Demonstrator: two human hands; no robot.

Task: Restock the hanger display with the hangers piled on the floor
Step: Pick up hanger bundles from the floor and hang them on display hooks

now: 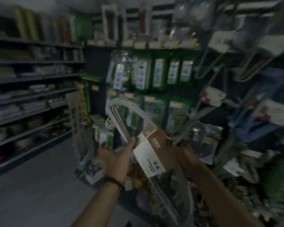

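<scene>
Head view: a bundle of hangers held up between two hands in a dim shop aisle.

The hanger bundle (121,105), thin pale rounded loops banded by a flat white-and-brown cardboard sleeve (152,150), is tilted in mid-air in front of the display of green packets (157,72). The right hand (185,158) grips it at the sleeve's right edge, fingers curled among the hooks. The left hand (115,159), with a dark cord bracelet (116,181) at the wrist, lays its thumb against the sleeve's left edge; blur hides whether its fingers close. Dark metal shelves (31,79) run along the left, above a smooth grey floor (31,185).
</scene>
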